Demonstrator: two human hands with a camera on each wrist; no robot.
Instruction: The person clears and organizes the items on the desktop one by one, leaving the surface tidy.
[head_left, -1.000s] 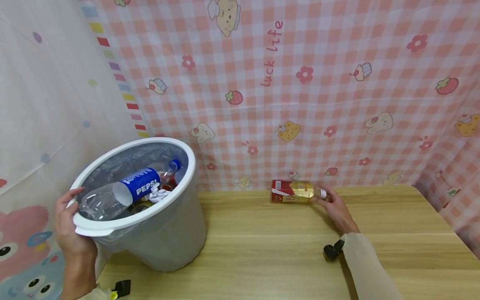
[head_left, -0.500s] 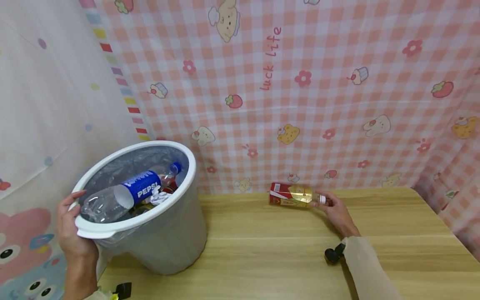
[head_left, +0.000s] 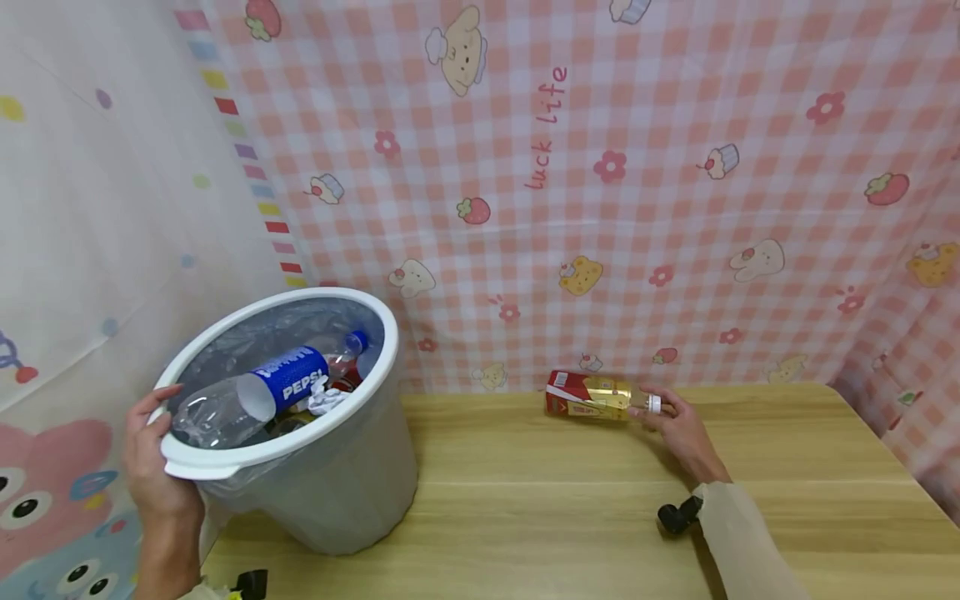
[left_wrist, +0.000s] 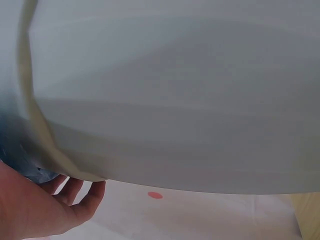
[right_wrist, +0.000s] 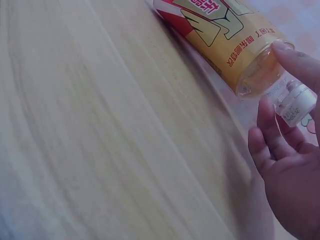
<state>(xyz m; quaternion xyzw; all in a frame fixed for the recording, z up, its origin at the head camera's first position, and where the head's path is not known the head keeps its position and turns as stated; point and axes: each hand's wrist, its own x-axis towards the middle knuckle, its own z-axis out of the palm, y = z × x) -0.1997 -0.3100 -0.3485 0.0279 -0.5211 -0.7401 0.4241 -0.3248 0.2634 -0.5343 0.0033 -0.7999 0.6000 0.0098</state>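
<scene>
At the left, my left hand (head_left: pixel 156 471) grips the white rim of a grey trash can (head_left: pixel 352 483), which tilts toward me. Inside its clear liner lie an empty Pepsi bottle (head_left: pixel 292 379) with a blue label and cap, and crumpled white paper (head_left: pixel 326 400). On the right, my right hand (head_left: pixel 686 433) holds a red-and-gold drink bottle (head_left: pixel 588 396) near its white cap (head_left: pixel 655 404). That bottle lies on its side at the back of the table. In the right wrist view the thumb (right_wrist: pixel 295 57) presses the bottle's shoulder, with fingers curled beside the neck.
A wood-grain table (head_left: pixel 540 500) spans the front. Right behind it hangs a pink checked curtain (head_left: pixel 510 250), and a white printed curtain (head_left: pixel 112 208) hangs along the left side, close to my left hand.
The head view has tipped slightly upward, so everything sits a little lower. The drink bottle has turned slightly, its cap end swinging toward me. My left hand stays on the trash can's rim.
</scene>
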